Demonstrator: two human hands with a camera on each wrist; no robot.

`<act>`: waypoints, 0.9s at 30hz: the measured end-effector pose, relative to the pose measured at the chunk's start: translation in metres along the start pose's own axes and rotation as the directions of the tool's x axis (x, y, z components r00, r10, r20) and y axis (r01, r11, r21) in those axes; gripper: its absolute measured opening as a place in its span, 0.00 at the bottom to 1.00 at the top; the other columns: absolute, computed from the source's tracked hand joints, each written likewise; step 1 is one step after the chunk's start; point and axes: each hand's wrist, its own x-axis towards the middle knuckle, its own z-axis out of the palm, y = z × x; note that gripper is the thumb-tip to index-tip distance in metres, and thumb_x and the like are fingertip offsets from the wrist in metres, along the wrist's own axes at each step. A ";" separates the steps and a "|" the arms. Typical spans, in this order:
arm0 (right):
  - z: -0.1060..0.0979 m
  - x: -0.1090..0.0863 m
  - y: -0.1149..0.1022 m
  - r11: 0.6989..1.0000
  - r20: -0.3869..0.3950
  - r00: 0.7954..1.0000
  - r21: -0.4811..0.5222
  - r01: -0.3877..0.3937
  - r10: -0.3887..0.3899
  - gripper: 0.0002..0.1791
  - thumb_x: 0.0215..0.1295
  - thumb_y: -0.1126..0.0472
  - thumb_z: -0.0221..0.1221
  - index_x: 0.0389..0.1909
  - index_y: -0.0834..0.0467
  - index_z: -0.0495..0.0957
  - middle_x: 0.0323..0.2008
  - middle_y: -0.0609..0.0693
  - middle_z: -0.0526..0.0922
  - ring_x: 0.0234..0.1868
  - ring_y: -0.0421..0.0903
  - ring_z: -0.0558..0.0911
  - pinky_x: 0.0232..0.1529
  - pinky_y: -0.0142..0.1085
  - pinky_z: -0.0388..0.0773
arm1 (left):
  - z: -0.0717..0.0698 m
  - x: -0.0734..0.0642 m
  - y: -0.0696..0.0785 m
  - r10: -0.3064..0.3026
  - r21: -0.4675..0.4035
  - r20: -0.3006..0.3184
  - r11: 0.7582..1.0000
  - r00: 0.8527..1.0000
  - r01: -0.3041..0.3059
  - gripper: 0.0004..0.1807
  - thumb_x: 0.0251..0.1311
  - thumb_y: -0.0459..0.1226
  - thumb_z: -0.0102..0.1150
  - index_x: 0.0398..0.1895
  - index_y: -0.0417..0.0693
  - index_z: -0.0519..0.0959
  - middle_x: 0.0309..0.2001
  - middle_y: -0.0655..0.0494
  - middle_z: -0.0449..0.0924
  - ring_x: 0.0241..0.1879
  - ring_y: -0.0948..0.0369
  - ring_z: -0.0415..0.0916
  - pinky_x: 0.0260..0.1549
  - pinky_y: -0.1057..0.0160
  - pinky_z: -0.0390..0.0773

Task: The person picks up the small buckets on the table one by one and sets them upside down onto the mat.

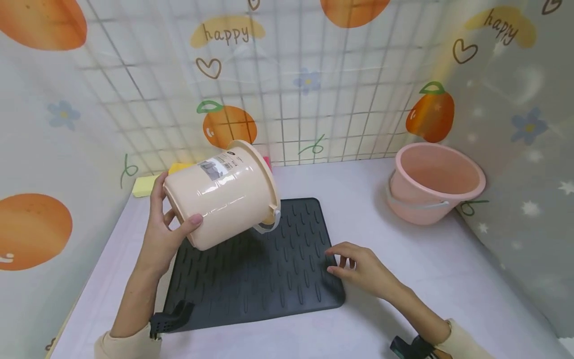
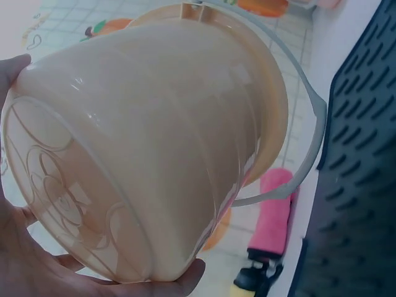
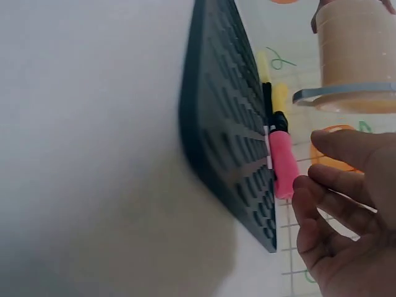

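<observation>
A beige plastic bucket [image 1: 224,199] with a printed label is tipped on its side above the black ribbed mat [image 1: 287,269], its mouth toward the right. My left hand [image 1: 163,229] grips it by the base, thumb on the near side and fingers round the far edge. In the left wrist view the bucket's base with a moulded flower pattern faces the camera, and its grey handle [image 2: 315,117] hangs off the rim. My right hand [image 1: 363,267], fingers loosely bent and holding nothing, hovers near the mat's right edge.
A pink bucket [image 1: 430,184] stands upright at the back right. Behind the mat lies a spray bottle with a pink body [image 2: 272,216] and black and yellow parts. A pale yellow thing [image 1: 144,186] sits at the back left. Printed curtains surround the white table.
</observation>
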 end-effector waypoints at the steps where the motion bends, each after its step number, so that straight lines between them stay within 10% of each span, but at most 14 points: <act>1: 0.002 -0.001 0.001 1.000 0.010 1.000 -0.005 0.001 -0.001 0.19 0.62 0.57 0.70 0.53 0.53 0.82 0.47 0.46 0.84 0.34 0.37 0.77 0.35 0.38 0.78 | -0.003 -0.001 0.000 0.000 0.016 -0.005 1.000 1.000 0.000 0.56 0.58 0.33 0.66 0.79 0.77 0.42 0.76 0.53 0.39 0.66 0.31 0.52 0.36 0.69 0.81; 17: 0.022 -0.009 0.007 0.997 0.205 0.978 -0.077 -0.023 0.039 0.24 0.63 0.53 0.69 0.57 0.58 0.80 0.57 0.51 0.77 0.40 0.41 0.77 0.43 0.37 0.77 | -0.054 -0.020 0.007 0.038 0.086 -0.123 0.996 0.992 -0.027 0.58 0.54 0.26 0.67 0.79 0.74 0.45 0.75 0.55 0.43 0.63 0.38 0.53 0.33 0.73 0.80; 27: 0.027 -0.011 0.007 0.994 0.212 0.976 -0.103 -0.020 0.042 0.24 0.62 0.57 0.70 0.57 0.57 0.79 0.60 0.50 0.75 0.42 0.41 0.77 0.47 0.39 0.77 | -0.087 -0.024 0.018 0.000 0.401 -0.150 0.914 0.989 0.061 0.59 0.56 0.35 0.71 0.78 0.79 0.40 0.78 0.56 0.41 0.70 0.35 0.46 0.38 0.78 0.71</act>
